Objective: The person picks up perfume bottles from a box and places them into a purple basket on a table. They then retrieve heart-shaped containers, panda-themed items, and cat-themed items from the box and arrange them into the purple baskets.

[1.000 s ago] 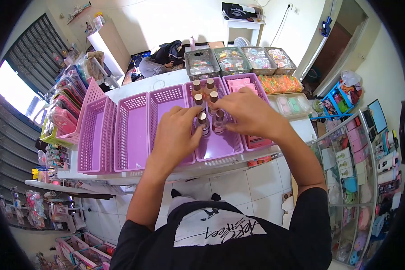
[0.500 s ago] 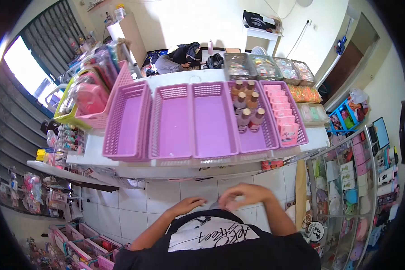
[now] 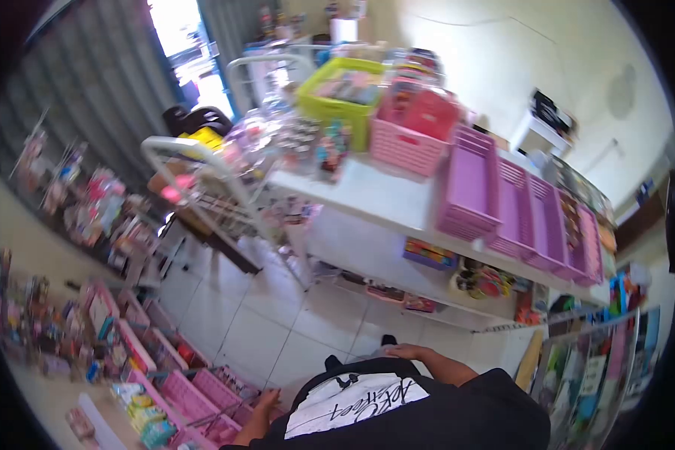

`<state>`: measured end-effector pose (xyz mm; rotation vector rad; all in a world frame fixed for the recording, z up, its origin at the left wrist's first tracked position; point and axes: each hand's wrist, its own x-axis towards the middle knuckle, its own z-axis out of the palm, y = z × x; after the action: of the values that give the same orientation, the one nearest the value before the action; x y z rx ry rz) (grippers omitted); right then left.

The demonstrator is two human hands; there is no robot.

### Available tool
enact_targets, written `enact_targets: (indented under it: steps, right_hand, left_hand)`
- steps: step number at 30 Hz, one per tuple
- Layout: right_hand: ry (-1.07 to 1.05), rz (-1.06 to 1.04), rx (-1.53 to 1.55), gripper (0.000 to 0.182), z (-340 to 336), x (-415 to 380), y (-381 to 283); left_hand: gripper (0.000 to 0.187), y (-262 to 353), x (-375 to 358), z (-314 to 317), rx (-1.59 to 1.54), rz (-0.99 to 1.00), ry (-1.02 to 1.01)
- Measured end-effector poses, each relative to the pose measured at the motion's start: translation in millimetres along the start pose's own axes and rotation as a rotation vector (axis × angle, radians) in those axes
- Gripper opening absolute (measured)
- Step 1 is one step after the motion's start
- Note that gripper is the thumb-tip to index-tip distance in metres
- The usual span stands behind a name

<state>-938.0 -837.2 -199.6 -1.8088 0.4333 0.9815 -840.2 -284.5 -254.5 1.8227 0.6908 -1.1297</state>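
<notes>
My right hand [image 3: 406, 352] is low in front of my body, near the front of my black shirt [image 3: 457, 412]; whether its fingers hold anything is hard to tell. Down at the left, my left hand [image 3: 270, 399] hangs beside my body, near the pink baskets [image 3: 187, 397], with its fingers blurred and small. On the white table [image 3: 352, 195] stand purple baskets [image 3: 469, 180], a pink basket [image 3: 409, 146] filled with packaged items and a lime green basket [image 3: 341, 112]. Bottles [image 3: 570, 225] show in one purple basket at the right.
A white metal rack [image 3: 240, 187] with packaged goods stands left of the table. Hanging goods [image 3: 97, 202] line the left wall. Below the tabletop, a shelf [image 3: 397, 270] bears boxes and other items. A glass display case [image 3: 592, 375] is at the right.
The view has swung left, so the table and baskets now appear farther right. Both hands have moved apart, the left one down toward the lower left. The person on the floor is out of sight.
</notes>
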Motion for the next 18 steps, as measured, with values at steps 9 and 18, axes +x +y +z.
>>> enact_targets:
  steps: [9,18]
  right_hand:
    - [-0.044,-0.089,-0.425,0.042,-9,127,-86]
    - [-0.346,-0.404,-0.952,0.036,0,309,-194]
  left_hand:
    - [0.054,-36,42,25,0.095,0.518,-0.160]
    - [0.063,-59,25,-100,0.513,0.274,0.050]
